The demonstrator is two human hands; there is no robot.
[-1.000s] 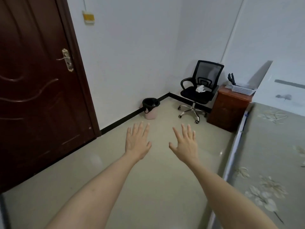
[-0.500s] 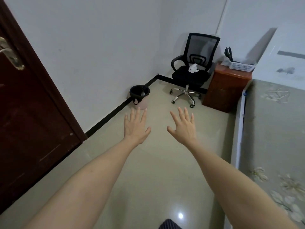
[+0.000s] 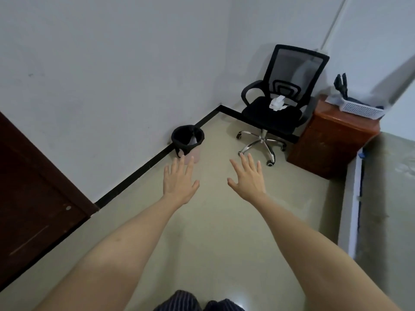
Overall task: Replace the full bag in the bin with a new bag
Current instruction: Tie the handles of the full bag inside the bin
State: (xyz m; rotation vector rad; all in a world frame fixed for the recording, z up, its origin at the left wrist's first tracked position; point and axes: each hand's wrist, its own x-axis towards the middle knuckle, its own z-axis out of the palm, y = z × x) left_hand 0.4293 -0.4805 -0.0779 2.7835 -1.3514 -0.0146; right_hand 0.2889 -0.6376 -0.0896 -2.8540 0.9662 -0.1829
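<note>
— Black liner (image 3: pixel 187 132) caps the bin (image 3: pixel 193 154), which stands on the floor (image 3: pixel 208 223) against the wall's skirting, ahead and slightly left of both hands.

— Which is nearer?

— The left hand (image 3: pixel 179 181), judging by direction; the right hand (image 3: pixel 249 179) sits well apart. Both are spread, holding nothing.

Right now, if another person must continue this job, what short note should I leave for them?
Left hand: open, empty, held out over the floor.
Right hand: open, empty, also held out.
Bin: on the floor by the wall, near the office chair; black bag in place over its rim.
Done: nothing yet.
Left: reach the bin, lift the bag out, fit a new one. No new bag is clearly in view.
</note>
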